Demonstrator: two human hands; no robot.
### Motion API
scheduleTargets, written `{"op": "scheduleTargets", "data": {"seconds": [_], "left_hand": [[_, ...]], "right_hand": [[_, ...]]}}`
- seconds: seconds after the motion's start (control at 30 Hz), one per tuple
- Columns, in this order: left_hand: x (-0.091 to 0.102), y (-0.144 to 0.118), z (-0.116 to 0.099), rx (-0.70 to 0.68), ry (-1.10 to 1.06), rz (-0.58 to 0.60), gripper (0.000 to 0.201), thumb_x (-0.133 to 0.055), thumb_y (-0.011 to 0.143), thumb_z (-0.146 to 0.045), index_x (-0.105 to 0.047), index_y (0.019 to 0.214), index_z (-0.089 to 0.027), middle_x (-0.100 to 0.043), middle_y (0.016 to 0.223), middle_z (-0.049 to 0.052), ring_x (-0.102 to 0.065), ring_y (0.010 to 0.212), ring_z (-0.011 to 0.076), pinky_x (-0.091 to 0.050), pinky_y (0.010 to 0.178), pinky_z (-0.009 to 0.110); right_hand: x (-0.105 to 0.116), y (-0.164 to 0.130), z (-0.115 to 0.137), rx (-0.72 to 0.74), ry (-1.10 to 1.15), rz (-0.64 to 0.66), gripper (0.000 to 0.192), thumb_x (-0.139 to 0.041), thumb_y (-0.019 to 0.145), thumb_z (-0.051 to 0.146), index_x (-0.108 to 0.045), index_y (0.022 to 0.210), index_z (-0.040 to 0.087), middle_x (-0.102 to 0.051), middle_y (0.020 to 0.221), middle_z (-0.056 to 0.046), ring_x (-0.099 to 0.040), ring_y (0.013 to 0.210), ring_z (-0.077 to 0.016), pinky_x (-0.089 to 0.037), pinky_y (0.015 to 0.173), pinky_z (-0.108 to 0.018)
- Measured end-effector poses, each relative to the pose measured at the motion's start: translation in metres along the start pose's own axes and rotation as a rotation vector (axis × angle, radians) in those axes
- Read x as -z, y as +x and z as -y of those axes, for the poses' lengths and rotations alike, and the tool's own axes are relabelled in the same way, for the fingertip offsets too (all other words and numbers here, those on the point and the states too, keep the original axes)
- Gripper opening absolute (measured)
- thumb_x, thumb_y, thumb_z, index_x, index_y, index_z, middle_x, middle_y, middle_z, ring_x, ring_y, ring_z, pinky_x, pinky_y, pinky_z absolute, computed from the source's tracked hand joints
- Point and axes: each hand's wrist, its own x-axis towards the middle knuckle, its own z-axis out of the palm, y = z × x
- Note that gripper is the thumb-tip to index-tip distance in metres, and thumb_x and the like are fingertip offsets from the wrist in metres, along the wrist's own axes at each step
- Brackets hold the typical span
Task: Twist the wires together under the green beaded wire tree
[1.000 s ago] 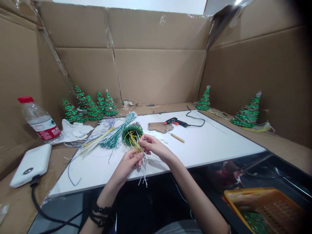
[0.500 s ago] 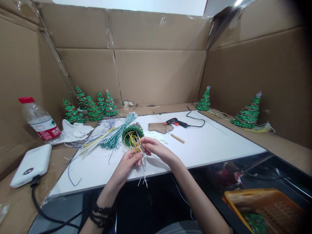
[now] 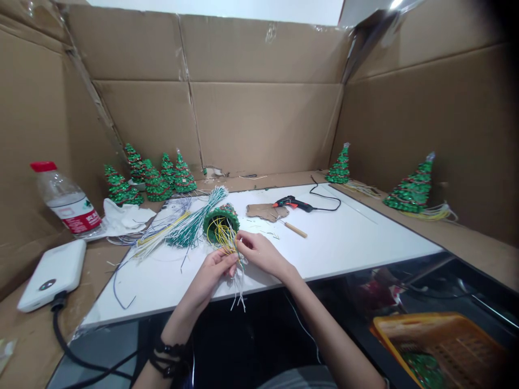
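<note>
Moved: right hand (image 3: 263, 254) sits lower and nearer the body than a second ago, its fingertips drawn down along the wire bundle (image 3: 232, 254); left hand (image 3: 214, 270) is about where it was.
Right hand: fingers curled, pinching thin yellow and white strands just below the tree's mouth.
Left hand: closed round the same bundle from the 7 o'clock side, thumb and forefinger nipped on it; the loose ends hang past the white board (image 3: 344, 243) edge.
Beaded tree (image 3: 221, 217): lies on its side on the board, open base toward the hands, at 12 o'clock from them, untouched by either palm.
Meaning: judging by the shift, the strands are being sorted or drawn out one at a time.
Around: loose wire bunch (image 3: 190, 224) at 10 o'clock, glue gun (image 3: 292, 203) at 2 o'clock, finished trees (image 3: 156, 181) further at 10 o'clock.
</note>
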Motion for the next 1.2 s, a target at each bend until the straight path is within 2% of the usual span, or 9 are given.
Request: {"op": "scheduleTargets", "data": {"seconds": [0.17,0.3,0.37,0.47,0.53,0.63,0.73,1.0,1.2], "left_hand": [[-0.001,0.000,-0.001,0.003,0.004,-0.007,0.030,-0.060,0.075,-0.037,-0.048,0.056,-0.017,-0.043,0.050,-0.005,-0.034,0.048,0.0080,-0.027,0.050,0.022],[0.000,0.000,-0.001,-0.008,0.028,-0.023,0.029,-0.060,0.075,-0.036,-0.048,0.057,-0.017,-0.044,0.049,-0.005,-0.034,0.048,0.0082,-0.027,0.050,0.022],[0.000,0.000,-0.001,-0.010,0.037,-0.021,0.030,-0.059,0.076,-0.036,-0.047,0.057,-0.017,-0.044,0.049,-0.004,-0.034,0.048,0.0084,-0.027,0.050,0.023],[0.000,0.000,-0.002,-0.009,0.032,-0.007,0.029,-0.059,0.077,-0.035,-0.048,0.057,-0.017,-0.043,0.049,-0.004,-0.034,0.048,0.0083,-0.027,0.050,0.023],[-0.001,0.000,-0.003,-0.008,0.022,-0.012,0.028,-0.060,0.076,-0.035,-0.048,0.058,-0.017,-0.044,0.049,-0.005,-0.034,0.048,0.0081,-0.027,0.051,0.023],[-0.001,0.000,-0.003,0.002,0.018,-0.033,0.028,-0.061,0.075,-0.036,-0.047,0.058,-0.017,-0.044,0.049,-0.005,-0.034,0.047,0.0078,-0.027,0.051,0.022],[-0.001,0.000,-0.002,0.019,0.031,-0.040,0.030,-0.061,0.074,-0.038,-0.047,0.058,-0.017,-0.043,0.048,-0.005,-0.033,0.046,0.0077,-0.027,0.050,0.022],[0.000,-0.001,-0.002,-0.011,0.055,-0.033,0.030,-0.060,0.075,-0.038,-0.047,0.058,-0.017,-0.044,0.050,-0.005,-0.035,0.048,0.0083,-0.028,0.052,0.022],[0.000,0.000,-0.001,-0.012,0.041,-0.038,0.030,-0.061,0.074,-0.038,-0.047,0.057,-0.018,-0.043,0.049,-0.005,-0.035,0.047,0.0085,-0.029,0.052,0.023]], "right_hand": [[0.009,-0.005,-0.006,-0.031,-0.234,0.018,0.017,-0.046,0.077,0.015,-0.059,0.087,0.020,-0.054,0.065,0.001,-0.045,0.059,-0.0129,-0.025,0.055,-0.022],[0.016,-0.008,-0.012,-0.022,-0.358,0.036,0.020,-0.045,0.074,0.008,-0.062,0.080,0.018,-0.058,0.075,-0.005,-0.047,0.065,-0.0154,-0.026,0.058,-0.024],[0.017,-0.012,-0.009,-0.019,-0.316,-0.026,0.022,-0.044,0.075,0.007,-0.062,0.080,0.018,-0.057,0.073,-0.004,-0.047,0.064,-0.0148,-0.027,0.059,-0.025],[0.015,-0.022,0.004,-0.003,-0.116,-0.118,0.018,-0.043,0.080,0.013,-0.058,0.086,0.020,-0.048,0.059,0.003,-0.043,0.056,-0.0125,-0.028,0.055,-0.023],[0.014,-0.030,0.012,-0.020,-0.020,-0.107,0.011,-0.045,0.083,0.021,-0.057,0.081,0.020,-0.042,0.055,0.004,-0.040,0.052,-0.0113,-0.026,0.051,-0.022],[0.013,-0.039,0.018,-0.051,0.041,-0.024,0.016,-0.052,0.082,0.032,-0.056,0.073,0.019,-0.039,0.052,0.005,-0.037,0.050,-0.0102,-0.024,0.048,-0.021],[0.011,-0.042,0.016,-0.065,0.105,0.022,0.014,-0.054,0.080,0.030,-0.057,0.075,0.018,-0.039,0.052,0.005,-0.036,0.050,-0.0094,-0.024,0.047,-0.021],[0.004,-0.033,0.012,-0.119,0.227,-0.033,0.015,-0.052,0.080,0.029,-0.058,0.073,0.017,-0.046,0.058,0.003,-0.039,0.054,-0.0103,-0.029,0.050,-0.021],[0.001,-0.034,0.011,-0.158,0.259,0.039,0.019,-0.052,0.080,0.032,-0.055,0.069,0.016,-0.047,0.059,0.002,-0.039,0.055,-0.0105,-0.028,0.049,-0.021]]}}
